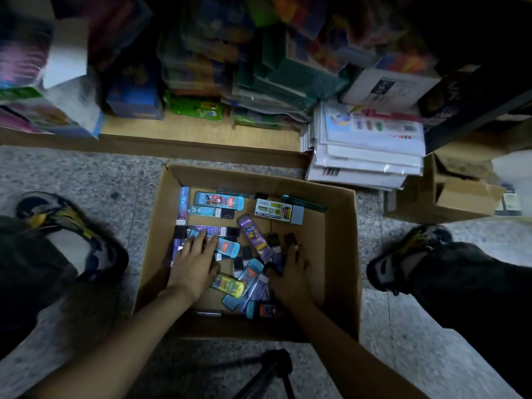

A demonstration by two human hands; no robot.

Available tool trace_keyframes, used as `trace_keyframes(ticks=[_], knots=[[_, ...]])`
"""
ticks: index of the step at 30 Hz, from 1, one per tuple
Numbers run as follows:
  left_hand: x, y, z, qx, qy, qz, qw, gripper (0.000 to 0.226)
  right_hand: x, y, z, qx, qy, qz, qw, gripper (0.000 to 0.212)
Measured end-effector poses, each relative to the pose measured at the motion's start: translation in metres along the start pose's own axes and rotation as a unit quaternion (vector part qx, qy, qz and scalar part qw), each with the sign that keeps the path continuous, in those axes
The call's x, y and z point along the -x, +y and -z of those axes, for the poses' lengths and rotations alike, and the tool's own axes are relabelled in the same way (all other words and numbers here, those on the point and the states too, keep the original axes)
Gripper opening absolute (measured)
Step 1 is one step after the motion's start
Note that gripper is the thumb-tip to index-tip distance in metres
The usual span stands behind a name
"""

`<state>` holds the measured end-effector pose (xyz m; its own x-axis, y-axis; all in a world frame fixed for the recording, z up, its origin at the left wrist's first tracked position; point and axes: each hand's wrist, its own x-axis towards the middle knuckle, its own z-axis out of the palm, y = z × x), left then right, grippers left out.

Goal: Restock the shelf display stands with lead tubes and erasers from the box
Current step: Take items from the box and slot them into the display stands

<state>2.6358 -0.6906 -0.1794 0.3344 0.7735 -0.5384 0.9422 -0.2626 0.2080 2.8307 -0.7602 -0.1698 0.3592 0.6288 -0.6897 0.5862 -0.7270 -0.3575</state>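
Note:
An open cardboard box point(342, 254) sits on the floor between my feet. Loose in it lie several lead tubes: a blue one point(218, 200) at the back, a purple one point(254, 237) in the middle and a yellow-green one point(229, 285) near the front. A white and green eraser pack point(273, 210) lies at the back right. My left hand point(195, 260) rests with spread, straight fingers on blue and purple tubes at the left. My right hand point(290, 272) lies on dark tubes right of the middle, its fingertips touching small dark pieces.
A low wooden shelf point(201, 131) runs behind the box, stacked with blurred packaged goods. A pile of white paper packs point(368, 145) lies at its right end, with small cardboard boxes point(460, 197) beyond. My shoes point(72, 234) flank the box. A dark tripod leg point(270, 370) lies below.

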Motion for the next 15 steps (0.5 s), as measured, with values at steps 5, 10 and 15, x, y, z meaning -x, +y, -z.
trace_keyframes(ticks=[5, 10, 15], knots=[[-0.018, 0.0, 0.012, -0.009, 0.038, -0.006, 0.999, 0.061, -0.009, -0.001, 0.014, 0.013, 0.079, -0.043, 0.996, 0.079], [-0.032, -0.003, 0.015, -0.048, 0.032, -0.02, 0.998, 0.058, -0.011, 0.004, 0.013, -0.055, 0.083, -0.102, 0.99, 0.075], [-0.037, -0.005, 0.017, -0.019, 0.0, -0.015, 1.0, 0.05, -0.017, 0.008, 0.017, -0.14, 0.052, -0.094, 0.984, 0.044]])
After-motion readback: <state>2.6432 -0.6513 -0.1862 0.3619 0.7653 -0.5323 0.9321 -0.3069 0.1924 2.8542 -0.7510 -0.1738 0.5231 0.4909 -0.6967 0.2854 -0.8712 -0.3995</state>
